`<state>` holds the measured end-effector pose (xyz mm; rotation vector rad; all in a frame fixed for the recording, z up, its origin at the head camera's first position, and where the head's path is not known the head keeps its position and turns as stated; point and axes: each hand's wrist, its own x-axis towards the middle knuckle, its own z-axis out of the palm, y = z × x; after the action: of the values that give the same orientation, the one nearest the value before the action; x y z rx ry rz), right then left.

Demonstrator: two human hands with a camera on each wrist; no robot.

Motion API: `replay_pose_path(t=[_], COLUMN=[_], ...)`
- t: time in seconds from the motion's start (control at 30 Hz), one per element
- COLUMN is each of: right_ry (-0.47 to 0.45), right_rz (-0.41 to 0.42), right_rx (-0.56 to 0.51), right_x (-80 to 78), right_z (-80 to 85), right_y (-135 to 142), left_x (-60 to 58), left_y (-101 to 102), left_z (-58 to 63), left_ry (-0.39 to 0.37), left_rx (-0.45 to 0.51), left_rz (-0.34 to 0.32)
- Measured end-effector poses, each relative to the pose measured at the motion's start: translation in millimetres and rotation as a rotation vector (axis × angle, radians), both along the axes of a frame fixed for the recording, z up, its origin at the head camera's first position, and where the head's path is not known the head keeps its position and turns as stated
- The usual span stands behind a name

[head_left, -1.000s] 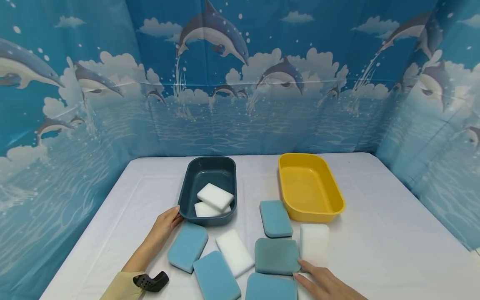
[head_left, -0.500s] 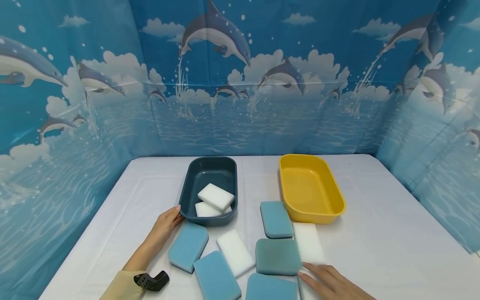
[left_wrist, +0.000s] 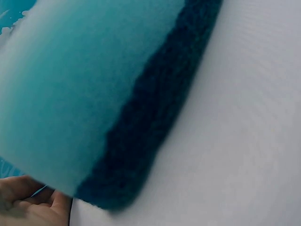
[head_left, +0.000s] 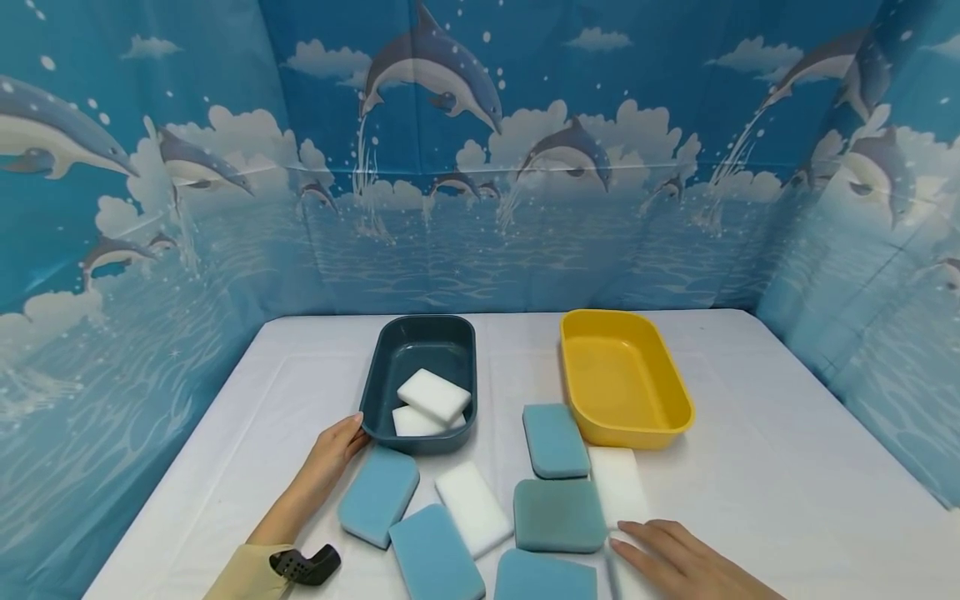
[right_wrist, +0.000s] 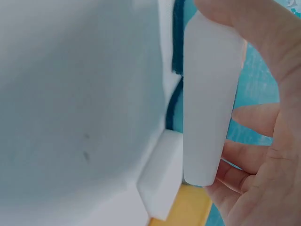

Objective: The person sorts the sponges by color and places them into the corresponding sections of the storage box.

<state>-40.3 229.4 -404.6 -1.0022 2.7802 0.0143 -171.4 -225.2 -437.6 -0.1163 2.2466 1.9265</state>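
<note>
At the near left corner of the dark blue tray (head_left: 420, 335), my left hand (head_left: 330, 454) holds the rim and wall with its thumb and fingers. Two white sponges (head_left: 433, 396) lie stacked inside that tray. My right hand (head_left: 686, 562), at the front right, grips a white sponge (right_wrist: 207, 103); the right wrist view has the thumb at one end and fingers along its far side. Just beyond it lies another white sponge (head_left: 618, 485). A greenish sponge (head_left: 558, 515) is left of the right fingertips. A blue sponge with a dark scouring layer (left_wrist: 80, 94) fills the left wrist view.
A yellow tray (head_left: 622, 375) stands at the back right with nothing in it. Several blue sponges (head_left: 437, 550) and a white sponge (head_left: 472, 508) lie across the front of the white-covered table (head_left: 780, 433). A dolphin-printed curtain (head_left: 465, 250) surrounds the table's back and sides.
The white sponge below the yellow tray has shifted left and turned, now against the blue and greenish sponges. My right hand has moved slightly right. The left hand keeps its place on the tray.
</note>
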Motion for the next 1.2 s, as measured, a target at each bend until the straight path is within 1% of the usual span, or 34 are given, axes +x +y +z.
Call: replay_pose_path(t=[0.1,0.17,0.23,0.33,0.4,0.53,0.63,0.67,0.77,0.83,0.9,1.03,1.2], right_ry=[0.025,0.077,0.150,0.215,0.242,0.227,0.159,0.165,0.205,0.257,0.278,0.245,0.229], right_rz=[-0.008,0.011,0.040,0.069,0.086,0.097,0.051,0.057,0.083,0.127,0.154,0.167,0.224], right_rx=[-0.023,-0.054,-0.091,-0.131,-0.155,-0.196,-0.212,-0.229,-0.256,-0.275,-0.286,-0.295,-0.309], right_x=[-2.5,-4.1,-5.4,-8.6,-11.9,-21.5,-28.7,-32.1,-43.1,-51.6,-60.0,-74.3,-92.6], right_z=[5.2,9.6,14.3,22.8,27.4,35.2,40.3,40.8,41.8,41.1,41.0,41.9,42.6], right_y=[1.7,1.3,-0.4,-5.2,-8.7,-16.7,-24.0,-26.2,-33.3,-37.6,-42.6,-52.7,-64.9], left_x=[0.2,0.4,0.2,-0.1,-0.2,0.7,1.6,1.8,2.0,1.4,1.0,1.4,2.4], left_y=[-0.1,-0.1,-0.5,-0.9,-1.2,-1.6,-1.5,-1.3,-0.7,-0.3,-0.2,0.1,-0.3], left_z=[0.5,0.6,-0.2,-1.0,-1.8,-2.0,-1.6,-1.3,-1.2,-1.9,-2.8,-2.6,-1.4], left_ry=[0.008,0.007,0.009,0.007,0.006,0.013,0.022,0.024,0.032,0.035,0.039,0.040,0.046], left_rx=[-0.005,-0.002,0.001,0.017,0.019,0.011,0.008,0.014,0.018,0.017,0.008,-0.005,-0.002], left_rz=[-0.004,-0.001,-0.001,0.008,0.011,0.003,-0.007,-0.007,-0.004,0.002,0.008,0.015,0.011])
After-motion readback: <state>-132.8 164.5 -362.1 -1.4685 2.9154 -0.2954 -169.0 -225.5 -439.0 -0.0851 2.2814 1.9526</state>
